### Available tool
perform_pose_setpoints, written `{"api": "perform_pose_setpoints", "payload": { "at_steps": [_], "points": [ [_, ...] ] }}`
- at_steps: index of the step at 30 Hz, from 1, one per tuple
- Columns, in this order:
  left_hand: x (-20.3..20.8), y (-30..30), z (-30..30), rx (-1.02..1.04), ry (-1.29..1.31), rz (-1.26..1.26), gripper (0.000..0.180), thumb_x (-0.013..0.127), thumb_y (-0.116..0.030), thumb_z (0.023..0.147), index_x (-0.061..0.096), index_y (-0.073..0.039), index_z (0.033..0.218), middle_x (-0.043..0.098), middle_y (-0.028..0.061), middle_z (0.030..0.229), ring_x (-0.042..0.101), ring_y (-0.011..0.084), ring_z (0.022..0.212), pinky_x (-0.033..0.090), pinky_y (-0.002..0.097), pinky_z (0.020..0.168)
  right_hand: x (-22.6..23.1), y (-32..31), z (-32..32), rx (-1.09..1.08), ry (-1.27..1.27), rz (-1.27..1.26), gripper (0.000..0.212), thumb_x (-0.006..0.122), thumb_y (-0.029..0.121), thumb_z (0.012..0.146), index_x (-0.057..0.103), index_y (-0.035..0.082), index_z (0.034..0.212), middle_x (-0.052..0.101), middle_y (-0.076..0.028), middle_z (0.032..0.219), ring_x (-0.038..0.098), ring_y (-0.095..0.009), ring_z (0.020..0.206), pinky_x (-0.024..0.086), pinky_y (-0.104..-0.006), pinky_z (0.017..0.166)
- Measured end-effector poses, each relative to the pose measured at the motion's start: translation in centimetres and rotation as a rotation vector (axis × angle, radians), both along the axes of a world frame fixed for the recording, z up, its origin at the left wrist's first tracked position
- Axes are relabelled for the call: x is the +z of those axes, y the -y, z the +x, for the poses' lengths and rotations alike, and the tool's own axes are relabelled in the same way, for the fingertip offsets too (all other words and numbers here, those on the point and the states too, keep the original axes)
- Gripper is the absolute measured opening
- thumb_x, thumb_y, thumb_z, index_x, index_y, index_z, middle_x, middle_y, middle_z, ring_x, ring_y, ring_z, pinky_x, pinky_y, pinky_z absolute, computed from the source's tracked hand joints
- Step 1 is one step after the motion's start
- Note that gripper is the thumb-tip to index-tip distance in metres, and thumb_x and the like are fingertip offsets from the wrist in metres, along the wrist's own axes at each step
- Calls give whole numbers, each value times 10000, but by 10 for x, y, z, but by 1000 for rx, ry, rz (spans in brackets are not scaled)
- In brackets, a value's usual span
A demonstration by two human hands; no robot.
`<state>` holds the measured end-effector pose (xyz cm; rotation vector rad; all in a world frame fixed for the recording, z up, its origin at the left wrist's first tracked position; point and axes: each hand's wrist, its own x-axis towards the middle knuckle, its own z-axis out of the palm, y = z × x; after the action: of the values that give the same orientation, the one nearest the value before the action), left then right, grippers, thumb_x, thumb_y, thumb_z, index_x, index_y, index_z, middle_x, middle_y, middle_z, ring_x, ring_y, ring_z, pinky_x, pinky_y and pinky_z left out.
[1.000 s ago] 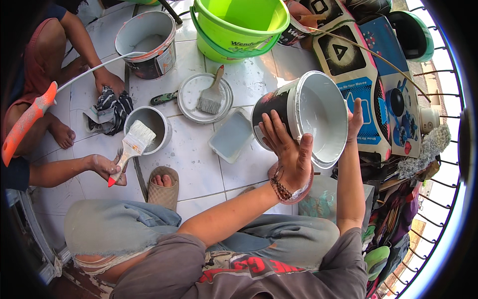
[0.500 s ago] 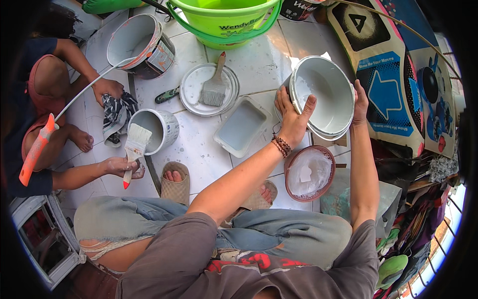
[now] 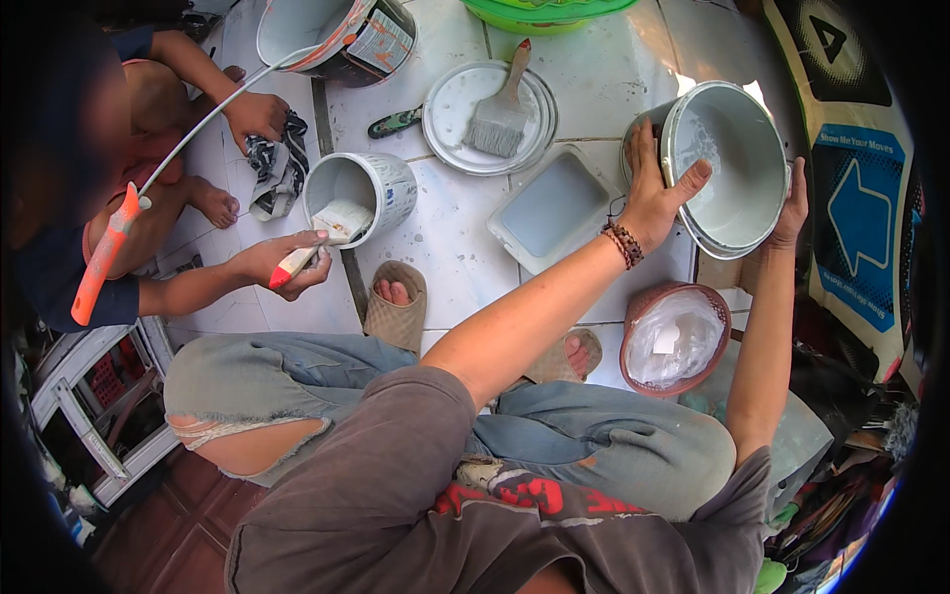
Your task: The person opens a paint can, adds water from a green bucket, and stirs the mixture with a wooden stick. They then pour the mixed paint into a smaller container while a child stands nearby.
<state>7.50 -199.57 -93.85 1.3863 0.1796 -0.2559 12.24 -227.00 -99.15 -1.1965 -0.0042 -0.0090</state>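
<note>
Between my two hands is a tilted paint bucket (image 3: pixel 732 168), its grey-coated inside facing up toward me. My left hand (image 3: pixel 655 188), with a beaded bracelet at the wrist, grips the bucket's left side, thumb at the rim. On the opposite side my right hand (image 3: pixel 792 203) presses against its wall, the fingers partly hidden behind it. Left of the bucket lies a grey rectangular tray (image 3: pixel 554 210) on the tiles. A wicker-like basket (image 3: pixel 638 361) lined with clear plastic stands below the bucket, between my forearms.
At left, a co-worker's hand (image 3: pixel 282 262) holds a paintbrush (image 3: pixel 341 222) in a small paint pail (image 3: pixel 396 193); the other hand (image 3: pixel 255 119) has a patterned cloth (image 3: pixel 277 173). A wide brush (image 3: pixel 498 124) rests on a round lid (image 3: pixel 450 94). An orange-handled roller (image 3: pixel 107 252) crosses the left side.
The view has shifted, so most things sit farther right and the green bucket higher. The co-worker's brush has gone down into the small pail. My hands still hold the bucket.
</note>
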Motion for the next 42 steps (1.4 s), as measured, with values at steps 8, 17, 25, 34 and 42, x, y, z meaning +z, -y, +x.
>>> {"api": "perform_pose_setpoints", "payload": {
  "at_steps": [8,17,25,34,42],
  "points": [
    [30,-4,-68,82,-96,-150,1087,649,-499,852,-22,90,1472,47,310,1536,23,347,1458,65,454,1171,31,-10,3,157,-261,203,527,389,441,1012,640,-2,1148,683,-96,1027,650,-177,938,516,-280,836],
    [57,-22,-100,-24,-157,-213,882,659,-365,886,145,18,1493,183,289,1519,190,356,1435,206,456,1152,55,-20,0,20,-358,158,591,389,475,998,595,-36,1212,667,-125,1112,616,-205,1028,460,-305,928],
    [74,-40,-107,-69,-149,-141,635,660,-290,895,386,13,1382,541,206,1237,564,254,1120,465,361,950,68,-36,4,-63,-390,157,595,400,442,1002,506,-51,1318,622,-135,1225,578,-210,1123,438,-308,977],
    [70,-41,-118,-111,-245,-130,199,664,-110,879,605,22,1015,661,88,910,625,115,851,515,273,765,79,-46,3,-107,-421,130,549,424,418,1000,527,-24,1309,621,-122,1238,591,-213,1121,435,-306,989],
    [83,-44,-126,-130,-281,-25,166,764,-70,744,619,2,710,609,50,598,536,74,542,438,251,508,83,-40,-1,-170,-382,-43,596,483,423,977,477,-56,1331,586,-128,1262,548,-197,1159,404,-301,997]
  ]
}}
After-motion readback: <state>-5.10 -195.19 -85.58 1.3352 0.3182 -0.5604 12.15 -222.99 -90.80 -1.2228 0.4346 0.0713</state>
